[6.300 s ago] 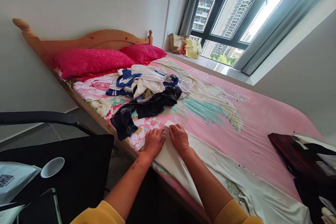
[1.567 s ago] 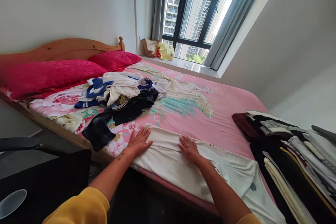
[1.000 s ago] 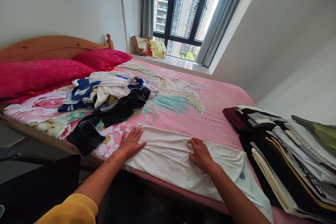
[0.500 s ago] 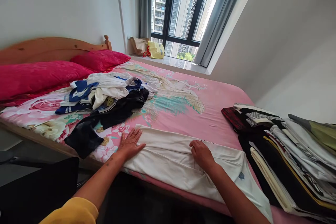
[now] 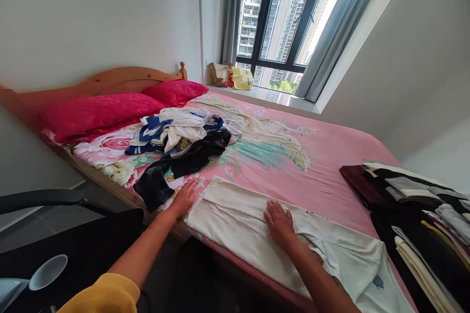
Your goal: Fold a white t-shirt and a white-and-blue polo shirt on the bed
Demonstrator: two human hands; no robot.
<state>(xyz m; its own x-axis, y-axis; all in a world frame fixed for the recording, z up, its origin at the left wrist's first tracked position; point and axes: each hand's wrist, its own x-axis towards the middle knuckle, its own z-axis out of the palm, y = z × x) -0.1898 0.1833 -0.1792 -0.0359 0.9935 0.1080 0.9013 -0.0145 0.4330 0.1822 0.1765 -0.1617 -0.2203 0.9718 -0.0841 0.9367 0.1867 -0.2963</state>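
A long cream-white garment [image 5: 235,215] lies folded lengthwise along the near edge of the bed, over a pink flowered sheet [image 5: 293,156]. My right hand [image 5: 279,222] rests flat on its middle, fingers stretched out. My left hand [image 5: 183,196] lies flat at the garment's left end, fingers together and pointing away, partly on the sheet. Neither hand holds anything. Both sleeves are yellow.
A heap of unfolded white, blue and black clothes [image 5: 183,142] lies beyond my left hand. Folded clothes [image 5: 414,200] are stacked at the right. Two pink pillows [image 5: 106,110] sit by the wooden headboard [image 5: 99,80]. Bags [image 5: 235,76] stand on the window sill. A black chair [image 5: 55,198] and a cup [image 5: 47,271] are at left.
My left hand has slid off the garment's end toward the sheet edge. My right hand has flattened on the cloth. The view has turned left, showing less of the folded stack.
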